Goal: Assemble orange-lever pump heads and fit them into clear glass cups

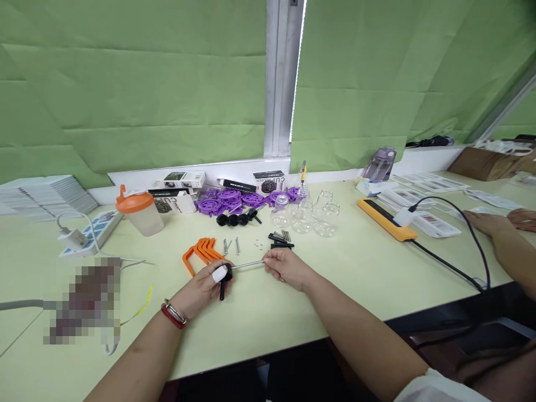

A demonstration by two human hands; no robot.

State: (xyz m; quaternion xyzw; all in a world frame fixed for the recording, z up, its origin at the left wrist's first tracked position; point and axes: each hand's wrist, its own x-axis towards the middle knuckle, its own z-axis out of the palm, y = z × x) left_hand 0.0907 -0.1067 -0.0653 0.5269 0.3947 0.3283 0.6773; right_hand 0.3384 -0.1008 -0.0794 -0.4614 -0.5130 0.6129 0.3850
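My left hand (205, 286) is closed around a small black part with a handle (225, 279); a white cot covers its thumb. A thin metal rod (248, 264) runs from that part to my right hand (286, 266), which pinches the rod's far end. Both hands rest on the pale green table (268, 312). Just behind them lie orange plastic brackets (202, 251), loose metal pins (231, 245), tiny white bits (258, 244) and black pieces with springs (281, 239).
Further back stand purple wheels (229, 200), black knobs (234, 219), clear glass cups (307, 216), small boxes (180, 190) and an orange-lidded shaker (140, 212). A power strip (90, 234) lies left, an orange strip with a cable (383, 219) right. Another person's hands (498, 223) rest at the far right.
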